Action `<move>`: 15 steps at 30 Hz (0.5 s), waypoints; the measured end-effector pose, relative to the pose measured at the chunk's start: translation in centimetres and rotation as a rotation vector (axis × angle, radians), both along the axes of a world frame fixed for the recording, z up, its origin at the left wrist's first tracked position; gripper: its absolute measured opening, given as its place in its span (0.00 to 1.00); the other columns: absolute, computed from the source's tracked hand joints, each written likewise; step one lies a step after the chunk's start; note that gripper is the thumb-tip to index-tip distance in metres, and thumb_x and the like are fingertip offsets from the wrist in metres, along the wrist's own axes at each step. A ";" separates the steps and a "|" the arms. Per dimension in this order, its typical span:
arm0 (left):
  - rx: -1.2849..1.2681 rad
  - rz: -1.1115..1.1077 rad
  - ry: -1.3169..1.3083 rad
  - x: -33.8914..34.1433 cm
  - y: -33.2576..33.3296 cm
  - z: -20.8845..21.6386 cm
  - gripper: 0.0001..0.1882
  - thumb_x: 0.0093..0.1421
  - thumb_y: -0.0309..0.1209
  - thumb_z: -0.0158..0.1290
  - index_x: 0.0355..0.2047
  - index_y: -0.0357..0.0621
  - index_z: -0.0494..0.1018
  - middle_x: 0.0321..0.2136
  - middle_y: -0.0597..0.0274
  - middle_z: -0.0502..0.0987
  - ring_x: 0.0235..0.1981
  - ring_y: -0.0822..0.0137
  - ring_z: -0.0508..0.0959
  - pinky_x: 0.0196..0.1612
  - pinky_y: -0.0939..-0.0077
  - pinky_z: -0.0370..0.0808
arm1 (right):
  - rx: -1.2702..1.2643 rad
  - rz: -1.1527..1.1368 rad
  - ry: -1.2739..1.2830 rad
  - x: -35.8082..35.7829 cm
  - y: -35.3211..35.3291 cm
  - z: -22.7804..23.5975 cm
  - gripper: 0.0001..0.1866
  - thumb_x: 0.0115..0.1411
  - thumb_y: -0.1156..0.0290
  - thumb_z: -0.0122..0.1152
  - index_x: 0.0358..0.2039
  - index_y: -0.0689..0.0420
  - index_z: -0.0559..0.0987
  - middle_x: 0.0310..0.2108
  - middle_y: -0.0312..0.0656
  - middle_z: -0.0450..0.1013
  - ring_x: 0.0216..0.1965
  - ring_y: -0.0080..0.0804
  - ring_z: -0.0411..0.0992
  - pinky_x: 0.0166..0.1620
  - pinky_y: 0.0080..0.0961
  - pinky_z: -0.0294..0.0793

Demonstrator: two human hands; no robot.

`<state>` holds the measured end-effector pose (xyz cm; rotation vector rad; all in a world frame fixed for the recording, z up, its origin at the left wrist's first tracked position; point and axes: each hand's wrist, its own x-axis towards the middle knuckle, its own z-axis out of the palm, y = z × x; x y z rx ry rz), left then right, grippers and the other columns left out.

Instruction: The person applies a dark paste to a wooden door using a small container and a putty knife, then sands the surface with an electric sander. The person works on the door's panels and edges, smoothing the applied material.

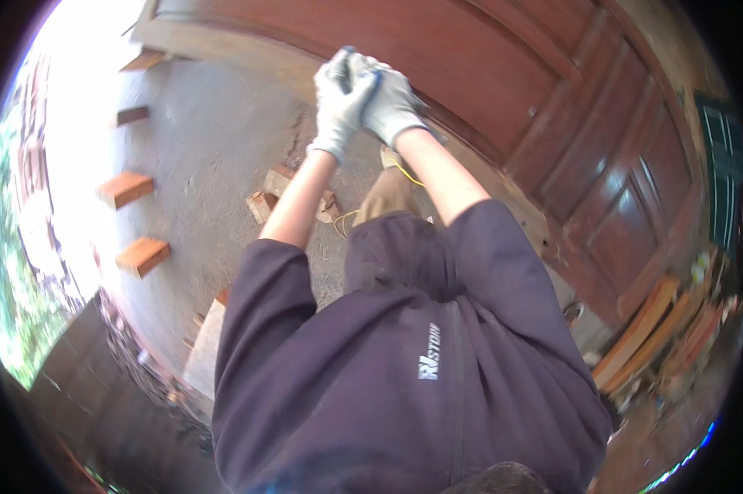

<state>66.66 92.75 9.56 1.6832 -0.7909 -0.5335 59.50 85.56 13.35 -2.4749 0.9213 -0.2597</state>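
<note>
My two hands, in white knit gloves with blue-grey patches, are pressed together at arm's length, right by the edge of a large reddish-brown panelled wooden door [470, 78]. My left hand [337, 105] has its fingers closed against the other glove. Curled over from the other side, my right hand [390, 100] meets it, fingers bent. Whatever lies between the gloves, if anything, is hidden. Motion smears the fingertips a little. Below the wrists a yellow cord [406, 171] runs past my foot.
Short wooden blocks [143, 257] stand in a row on the grey concrete floor [207, 123] at left. More block pieces [261, 206] lie beside my left forearm. Loose planks [639, 333] lean at lower right, near a dark green shutter [720, 160].
</note>
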 end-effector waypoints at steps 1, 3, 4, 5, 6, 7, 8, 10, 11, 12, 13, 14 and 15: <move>0.052 -0.054 -0.044 0.5 -0.3 -0.4 0.34 0.58 0.35 0.63 0.60 0.29 0.65 0.53 0.45 0.75 0.55 0.59 0.74 0.61 0.64 0.69 | 0.022 -0.025 0.032 -0.7 -0.1 0.3 0.13 0.62 0.62 0.53 0.45 0.53 0.73 0.43 0.48 0.78 0.44 0.46 0.79 0.45 0.43 0.79; 0.156 -0.121 -0.095 -2.2 -1.3 0.4 0.35 0.57 0.42 0.63 0.61 0.39 0.67 0.55 0.44 0.70 0.56 0.52 0.72 0.61 0.61 0.68 | 0.017 -0.098 0.103 -3.6 -0.7 0.4 0.15 0.62 0.61 0.53 0.46 0.54 0.72 0.44 0.47 0.78 0.44 0.46 0.79 0.45 0.43 0.79; 0.155 -0.167 -0.025 -3.8 -1.9 0.3 0.36 0.55 0.47 0.62 0.61 0.48 0.68 0.57 0.43 0.66 0.58 0.46 0.69 0.62 0.57 0.67 | 0.028 -0.148 0.079 -5.6 -0.9 0.5 0.15 0.62 0.61 0.53 0.46 0.54 0.72 0.44 0.47 0.78 0.44 0.45 0.79 0.45 0.43 0.79; 0.249 -0.227 -0.196 -6.4 -2.4 2.3 0.38 0.55 0.50 0.62 0.63 0.51 0.66 0.57 0.43 0.65 0.58 0.44 0.68 0.62 0.54 0.67 | 0.039 -0.184 0.046 -8.3 -1.2 0.5 0.15 0.61 0.62 0.54 0.45 0.55 0.72 0.43 0.47 0.78 0.44 0.45 0.79 0.44 0.43 0.80; 0.274 -0.324 -0.225 -8.8 -3.1 2.5 0.41 0.54 0.53 0.61 0.65 0.52 0.63 0.57 0.41 0.65 0.59 0.42 0.67 0.62 0.52 0.66 | 0.027 -0.239 -0.002 -11.2 -1.3 0.4 0.14 0.61 0.62 0.55 0.44 0.55 0.72 0.41 0.48 0.78 0.43 0.46 0.79 0.43 0.43 0.80; 0.296 -0.365 -0.254 -11.4 -3.4 2.6 0.44 0.53 0.54 0.61 0.66 0.50 0.61 0.58 0.40 0.64 0.60 0.41 0.66 0.62 0.52 0.66 | 0.030 -0.311 -0.024 -13.9 -1.0 1.2 0.14 0.61 0.61 0.56 0.43 0.55 0.72 0.39 0.48 0.78 0.41 0.47 0.79 0.43 0.43 0.79; 0.316 -0.408 -0.282 -14.2 -3.7 2.7 0.47 0.52 0.56 0.61 0.66 0.48 0.59 0.59 0.39 0.63 0.61 0.40 0.65 0.63 0.51 0.65 | -0.011 -0.374 -0.090 -16.7 -0.7 1.6 0.14 0.61 0.60 0.56 0.41 0.55 0.72 0.38 0.48 0.78 0.41 0.47 0.78 0.43 0.43 0.78; 0.273 -0.531 -0.154 -19.5 -3.8 4.5 0.52 0.49 0.59 0.61 0.67 0.41 0.57 0.62 0.37 0.60 0.64 0.37 0.61 0.65 0.50 0.62 | -0.029 -0.454 -0.155 -22.6 0.0 0.8 0.15 0.60 0.62 0.57 0.44 0.54 0.74 0.41 0.48 0.77 0.44 0.46 0.77 0.46 0.41 0.77; 0.276 -0.569 -0.172 -22.0 -3.3 4.5 0.53 0.49 0.59 0.62 0.66 0.39 0.57 0.63 0.36 0.59 0.64 0.37 0.61 0.66 0.49 0.60 | -0.059 -0.476 -0.220 -25.4 0.7 0.6 0.15 0.60 0.64 0.58 0.47 0.54 0.74 0.43 0.46 0.77 0.45 0.44 0.77 0.48 0.38 0.77; 0.278 -0.605 -0.187 -24.5 -2.7 4.1 0.54 0.48 0.59 0.62 0.66 0.36 0.57 0.64 0.36 0.59 0.65 0.36 0.60 0.67 0.49 0.59 | -0.023 -0.519 -0.283 -27.8 1.5 1.3 0.15 0.61 0.67 0.57 0.48 0.55 0.75 0.44 0.45 0.77 0.46 0.43 0.77 0.51 0.36 0.76; 0.252 -0.664 -0.159 -27.0 -2.4 4.0 0.54 0.48 0.60 0.61 0.66 0.36 0.57 0.63 0.35 0.59 0.65 0.36 0.59 0.68 0.49 0.58 | 0.166 -0.631 -0.380 -30.4 2.6 0.9 0.17 0.62 0.68 0.55 0.52 0.55 0.74 0.47 0.47 0.76 0.49 0.42 0.75 0.54 0.34 0.74; 0.224 -0.724 -0.129 -29.4 -2.3 4.2 0.54 0.48 0.60 0.61 0.66 0.36 0.58 0.63 0.34 0.60 0.66 0.37 0.59 0.68 0.50 0.57 | -0.041 -0.566 -0.121 -34.1 2.9 -0.9 0.20 0.64 0.68 0.53 0.55 0.57 0.72 0.51 0.49 0.74 0.53 0.42 0.73 0.57 0.33 0.72; 0.259 -0.748 -0.111 -31.5 -2.1 4.4 0.54 0.48 0.61 0.60 0.65 0.36 0.59 0.61 0.34 0.61 0.65 0.37 0.60 0.67 0.50 0.58 | -0.074 -0.550 -0.033 -36.2 3.5 0.0 0.21 0.64 0.68 0.52 0.58 0.58 0.71 0.54 0.50 0.73 0.56 0.43 0.72 0.59 0.33 0.70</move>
